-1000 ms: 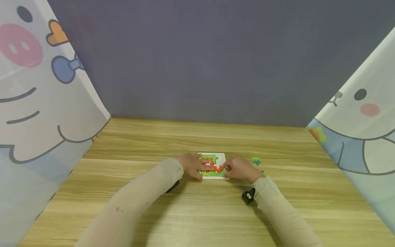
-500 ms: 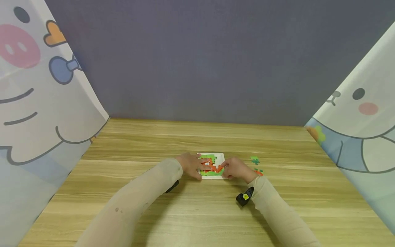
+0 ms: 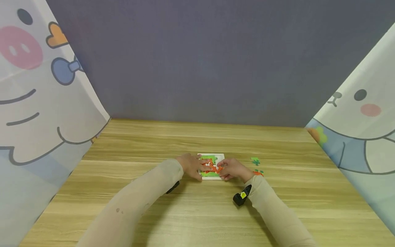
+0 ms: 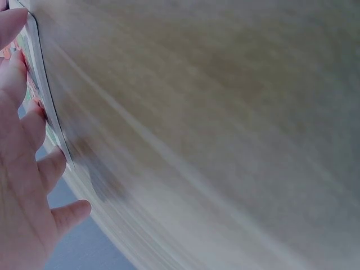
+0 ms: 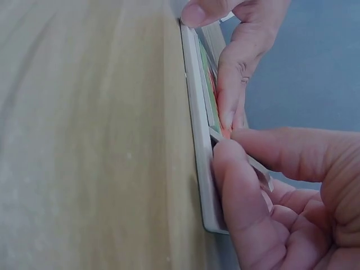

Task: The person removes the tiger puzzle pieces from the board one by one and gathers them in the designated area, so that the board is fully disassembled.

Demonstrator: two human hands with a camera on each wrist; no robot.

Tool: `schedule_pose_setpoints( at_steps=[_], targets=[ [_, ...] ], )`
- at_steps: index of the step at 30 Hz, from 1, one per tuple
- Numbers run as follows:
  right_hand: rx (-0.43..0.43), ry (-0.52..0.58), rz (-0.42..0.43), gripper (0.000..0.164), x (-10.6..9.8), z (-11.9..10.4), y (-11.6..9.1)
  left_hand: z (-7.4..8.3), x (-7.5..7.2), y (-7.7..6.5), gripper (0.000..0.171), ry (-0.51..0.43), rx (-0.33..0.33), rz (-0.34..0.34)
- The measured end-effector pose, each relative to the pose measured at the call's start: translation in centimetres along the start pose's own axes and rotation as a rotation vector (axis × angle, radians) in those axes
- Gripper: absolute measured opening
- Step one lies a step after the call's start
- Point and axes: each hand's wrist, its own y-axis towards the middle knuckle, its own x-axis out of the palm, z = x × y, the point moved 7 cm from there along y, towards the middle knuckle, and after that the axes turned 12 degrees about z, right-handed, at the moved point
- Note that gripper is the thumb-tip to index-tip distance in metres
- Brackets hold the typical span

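Note:
A jigsaw puzzle in a white frame (image 3: 211, 154) lies on the table, showing an orange tiger on green, with a bare white patch at its upper right. My left hand (image 3: 190, 166) rests on its left side, fingers spread over the tiger. At the lower right corner is my right hand (image 3: 232, 168). In the right wrist view, its thumb and index finger pinch a puzzle piece (image 5: 260, 170) that stands tilted up out of the frame; its picture side is mostly hidden. The left wrist view catches the left fingers (image 4: 50, 169) along the frame's edge.
To the right of the frame lie loose green puzzle pieces (image 3: 255, 161) and an orange puzzle piece (image 3: 258, 173). A grey wall (image 3: 197, 68) rises behind the wooden table (image 3: 197, 212), with cartoon-printed panels (image 3: 370, 123) on both sides.
My right hand has shifted left over the frame's lower right corner, uncovering the orange piece on the table. The left hand has stayed in place on the puzzle.

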Motion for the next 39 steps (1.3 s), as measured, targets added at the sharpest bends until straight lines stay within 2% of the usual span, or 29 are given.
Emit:
schedule_pose_setpoints(
  at_steps=[8, 19, 26, 39],
  targets=[
    [0.02, 0.014, -0.015, 0.037, 0.21, 0.35, 0.14, 0.1, 0.04, -0.16, 0.063, -0.002, 0.002, -0.003],
    [-0.001, 0.019, -0.018, 0.04, 0.12, 0.24, 0.28, -0.05, 0.08, -0.25, 0.063, -0.045, 0.001, 0.016],
    [-0.026, 0.03, -0.052, 0.044, 0.01, -0.06, 0.03, -0.12, 0.09, -0.38, 0.062, -0.082, 0.023, 0.02],
    [-0.045, 0.054, -0.065, 0.05, -0.13, 0.13, -0.26, -0.18, 0.05, -0.24, 0.063, -0.028, 0.004, -0.001]
  ],
)
